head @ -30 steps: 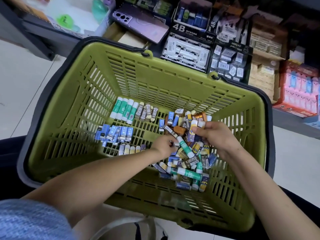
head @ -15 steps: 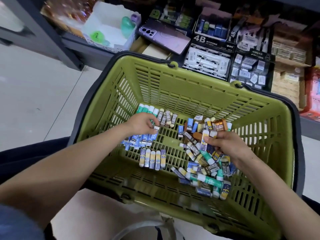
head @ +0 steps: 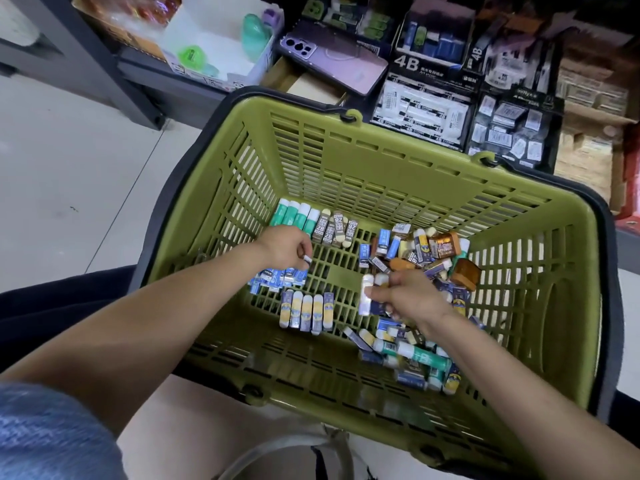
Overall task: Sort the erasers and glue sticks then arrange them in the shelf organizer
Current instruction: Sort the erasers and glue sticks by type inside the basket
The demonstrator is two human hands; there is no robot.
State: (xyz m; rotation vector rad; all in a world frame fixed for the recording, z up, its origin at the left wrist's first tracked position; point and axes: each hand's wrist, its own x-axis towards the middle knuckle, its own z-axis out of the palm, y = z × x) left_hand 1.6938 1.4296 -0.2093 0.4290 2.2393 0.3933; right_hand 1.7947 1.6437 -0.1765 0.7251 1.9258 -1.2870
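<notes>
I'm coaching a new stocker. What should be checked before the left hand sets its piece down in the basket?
1. Left hand pinches a small piece: ok.
2. Piece matches the blue erasers below: cannot tell, it is mostly hidden.
3. Right hand grips its erasers: ok.
4. Glue sticks lined up: ok.
5. Pile on the right sorted: not ok.

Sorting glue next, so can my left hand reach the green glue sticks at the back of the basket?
Probably yes: the left hand sits right beside the green glue sticks with nothing between, though its fingers hold a small eraser.
</notes>
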